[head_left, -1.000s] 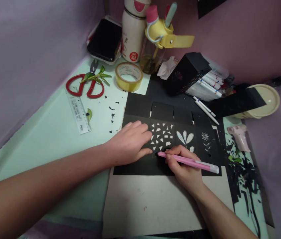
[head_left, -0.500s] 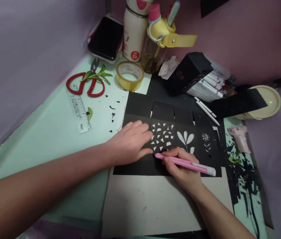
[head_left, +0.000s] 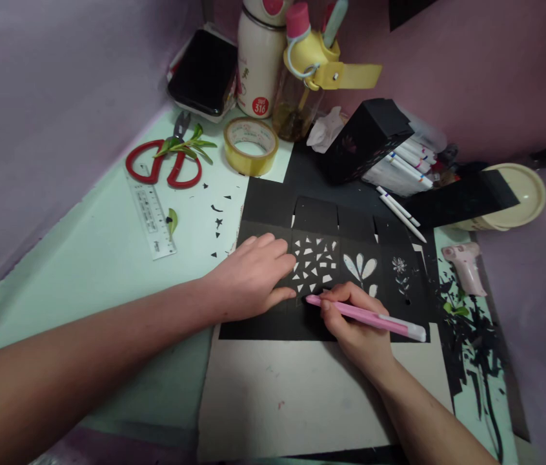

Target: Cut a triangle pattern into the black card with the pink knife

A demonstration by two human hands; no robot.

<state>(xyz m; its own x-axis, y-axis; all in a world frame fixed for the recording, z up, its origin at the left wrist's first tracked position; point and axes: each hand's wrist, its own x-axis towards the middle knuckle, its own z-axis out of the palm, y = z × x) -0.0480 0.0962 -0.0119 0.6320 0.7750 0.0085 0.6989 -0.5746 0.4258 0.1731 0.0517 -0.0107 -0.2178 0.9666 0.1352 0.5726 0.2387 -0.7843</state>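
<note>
A black paper sheet [head_left: 253,328] with folds and slits lies before me, patterned with small triangle cut-outs, petal shapes and a fine flower. My left hand [head_left: 258,278] rests palm down on its left part, thumb apart from the fingers, beside the triangles. In my right hand [head_left: 357,320] is a slim pink pen-style craft knife [head_left: 364,314] with a clear cap at its back end. Its front end is at the sheet just below the triangles, close to my left thumb; the tip is too small to make out.
Underneath is a grey board [head_left: 253,394]. To the left lie red-handled scissors [head_left: 176,165], a clear ruler [head_left: 151,213] and a tape roll [head_left: 252,155]. Bottles [head_left: 261,64] and a black box [head_left: 370,139] stand behind. A pink glue gun [head_left: 464,261] and black scraps are at right.
My right hand has shifted slightly to the right and up with the craft knife. My left hand stays on the sheet.
</note>
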